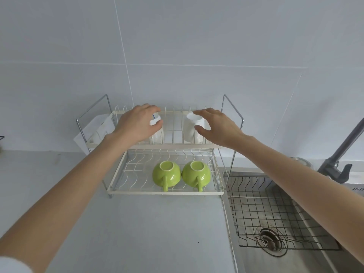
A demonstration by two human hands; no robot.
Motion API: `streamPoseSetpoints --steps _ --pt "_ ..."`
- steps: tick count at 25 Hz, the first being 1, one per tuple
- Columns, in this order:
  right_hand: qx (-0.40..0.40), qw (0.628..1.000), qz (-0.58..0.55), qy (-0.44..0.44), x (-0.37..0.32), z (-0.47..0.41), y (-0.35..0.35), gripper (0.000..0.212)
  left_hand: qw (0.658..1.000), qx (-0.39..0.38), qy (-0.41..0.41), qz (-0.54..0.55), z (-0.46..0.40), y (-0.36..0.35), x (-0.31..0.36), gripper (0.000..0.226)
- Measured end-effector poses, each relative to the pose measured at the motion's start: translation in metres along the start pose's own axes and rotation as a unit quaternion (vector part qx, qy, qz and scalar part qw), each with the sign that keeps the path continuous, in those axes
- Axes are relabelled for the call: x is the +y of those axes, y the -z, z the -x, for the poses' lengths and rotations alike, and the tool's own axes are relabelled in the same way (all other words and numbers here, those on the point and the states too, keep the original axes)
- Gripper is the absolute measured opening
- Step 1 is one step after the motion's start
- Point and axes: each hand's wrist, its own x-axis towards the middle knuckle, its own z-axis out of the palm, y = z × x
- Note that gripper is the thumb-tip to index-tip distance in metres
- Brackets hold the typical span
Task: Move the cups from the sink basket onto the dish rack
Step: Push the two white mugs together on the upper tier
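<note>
A two-tier wire dish rack (137, 192) stands on the counter against the wall. On its upper tier are two white cups, upside down. My left hand (136, 125) is closed around the left white cup (157, 133), which has a blue mark near its base. My right hand (218, 129) is beside the right white cup (190, 128), fingers spread, with fingertips and thumb at its right side. Two green cups (166, 173) (196, 172) sit upside down on the lower tier, handles toward me. The black wire sink basket (266, 209) lies in the sink with no cups visible in it.
The steel sink (254, 259) is at the right, with a drain (270, 240) under the basket and a grey faucet (338, 154) behind my right forearm. A white sheet (94, 129) leans behind the rack's left end. Grey countertop (137, 233) spreads in front of the rack.
</note>
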Motion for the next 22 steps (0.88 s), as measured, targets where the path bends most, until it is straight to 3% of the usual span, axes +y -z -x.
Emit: streamPoseSetpoints --steps 12,22 --pt "-0.142 0.987 0.022 -0.071 0.012 -0.073 -0.034 0.066 0.983 -0.17 0.064 -0.007 -0.058 -0.035 -0.044 0.057" --pt "-0.112 0.99 -0.028 -0.078 0.033 -0.073 -0.031 0.054 0.987 -0.143 0.046 0.06 -0.072 -0.055 -0.02 0.054"
